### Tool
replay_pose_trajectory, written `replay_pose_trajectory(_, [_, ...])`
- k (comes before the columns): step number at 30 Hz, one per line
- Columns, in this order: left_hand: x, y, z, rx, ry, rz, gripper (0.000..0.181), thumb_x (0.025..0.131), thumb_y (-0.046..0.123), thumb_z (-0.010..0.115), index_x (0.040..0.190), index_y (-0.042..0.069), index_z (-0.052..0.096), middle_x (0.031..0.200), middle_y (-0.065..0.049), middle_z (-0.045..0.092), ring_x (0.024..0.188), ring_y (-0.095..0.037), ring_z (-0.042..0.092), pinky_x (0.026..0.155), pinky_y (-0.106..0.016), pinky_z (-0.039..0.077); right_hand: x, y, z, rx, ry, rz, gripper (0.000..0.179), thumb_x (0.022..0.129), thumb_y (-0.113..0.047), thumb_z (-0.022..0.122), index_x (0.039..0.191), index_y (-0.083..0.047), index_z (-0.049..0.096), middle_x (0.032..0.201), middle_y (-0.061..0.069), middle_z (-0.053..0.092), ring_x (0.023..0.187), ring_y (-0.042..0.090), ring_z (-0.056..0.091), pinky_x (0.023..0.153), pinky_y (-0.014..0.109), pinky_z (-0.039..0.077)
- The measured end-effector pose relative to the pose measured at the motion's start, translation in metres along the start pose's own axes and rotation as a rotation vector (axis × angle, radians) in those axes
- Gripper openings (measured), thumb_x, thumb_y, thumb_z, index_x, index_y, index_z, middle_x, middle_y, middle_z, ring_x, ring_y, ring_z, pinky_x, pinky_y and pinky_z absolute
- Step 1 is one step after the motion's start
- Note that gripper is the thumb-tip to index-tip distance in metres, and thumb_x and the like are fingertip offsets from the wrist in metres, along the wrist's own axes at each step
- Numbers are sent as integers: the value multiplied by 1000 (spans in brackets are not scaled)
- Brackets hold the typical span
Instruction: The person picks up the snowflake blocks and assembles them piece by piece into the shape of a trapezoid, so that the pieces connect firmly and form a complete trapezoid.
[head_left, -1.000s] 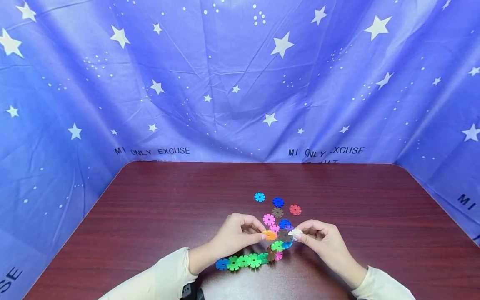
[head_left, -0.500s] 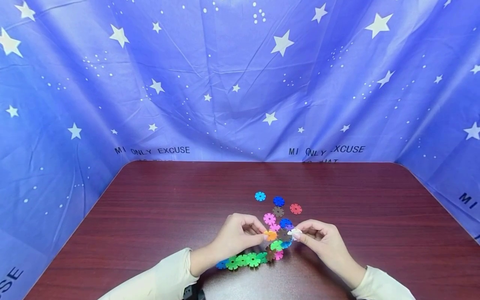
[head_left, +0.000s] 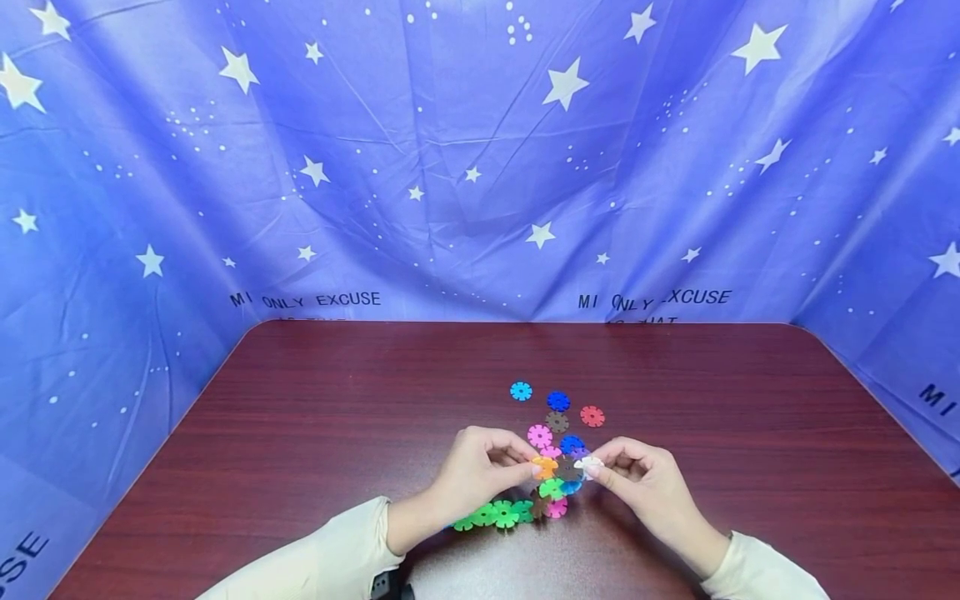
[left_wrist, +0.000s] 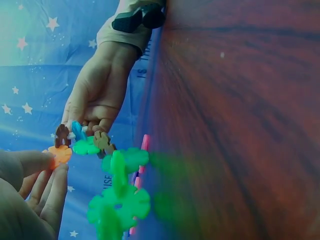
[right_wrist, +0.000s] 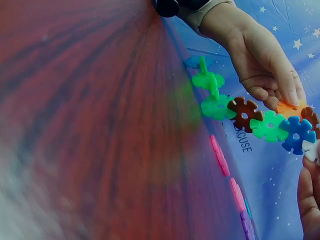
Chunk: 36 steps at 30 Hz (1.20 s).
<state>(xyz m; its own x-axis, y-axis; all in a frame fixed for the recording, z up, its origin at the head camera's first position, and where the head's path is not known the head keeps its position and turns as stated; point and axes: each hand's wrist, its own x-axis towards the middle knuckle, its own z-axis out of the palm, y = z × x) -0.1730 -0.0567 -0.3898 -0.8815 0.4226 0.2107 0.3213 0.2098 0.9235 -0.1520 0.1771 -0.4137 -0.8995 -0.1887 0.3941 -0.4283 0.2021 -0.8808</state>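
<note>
My left hand (head_left: 483,468) pinches an orange notched snowflake disc (head_left: 545,467) between thumb and fingertips. Opposite it, my right hand (head_left: 651,487) pinches a white disc (head_left: 588,467). Between the two sits a dark brown disc (head_left: 567,468), at the upper end of a linked chain of discs held off the table. The chain runs on through a blue disc (right_wrist: 296,135), a bright green disc (right_wrist: 270,126), a brown disc (right_wrist: 244,115) and several green discs (head_left: 504,514). Orange meets the dark brown disc's edge; whether they interlock I cannot tell.
Loose discs lie on the dark red table (head_left: 337,400) beyond the hands: light blue (head_left: 521,391), dark blue (head_left: 558,402), red (head_left: 592,417), brown (head_left: 557,422) and pink (head_left: 539,436). More lie partly hidden behind the chain. A starry blue curtain (head_left: 480,167) surrounds the table.
My left hand has shifted slightly right, bringing the orange disc closer to the dark brown one. The chain's blue far end has slipped mostly behind my left wrist. The right hand stays nearly still.
</note>
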Motion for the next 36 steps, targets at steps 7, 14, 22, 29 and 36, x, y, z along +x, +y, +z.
replay_pose_trajectory(7, [-1,-2,1,14,26,12,6,80,10,74,85,6,76,77,-4,72,59,-3,59,55,-19,51,-2,0,4,4,6,-47,14,81,8,66,82,-6,66,75,0,67,61,5,58,49,23,48])
replay_pose_trajectory(14, [-4,-1,1,-12,26,36,5,79,9,75,82,5,76,77,-6,72,58,-4,58,54,-18,50,-2,4,7,57,9,-116,18,79,15,64,82,-3,66,76,0,68,63,3,58,49,21,48])
replay_pose_trajectory(22, [-2,0,2,-16,32,26,3,79,5,75,82,4,75,75,-7,72,55,-3,56,49,-15,46,-1,2,10,42,40,-119,19,79,15,65,81,-4,66,76,0,67,62,4,57,49,20,47])
replay_pose_trajectory(29, [-3,1,-5,-70,-4,-45,8,78,9,77,84,5,76,78,-7,73,62,-19,66,53,-20,51,1,2,9,8,-10,-75,13,84,6,65,88,-6,68,78,1,69,65,10,60,53,24,50])
replay_pose_trajectory(36, [-6,4,-2,-104,-18,-98,10,76,8,77,86,4,76,78,-9,72,71,-31,69,55,-18,51,0,0,10,45,-67,-82,16,87,7,60,96,-2,70,95,8,68,84,8,63,67,22,54])
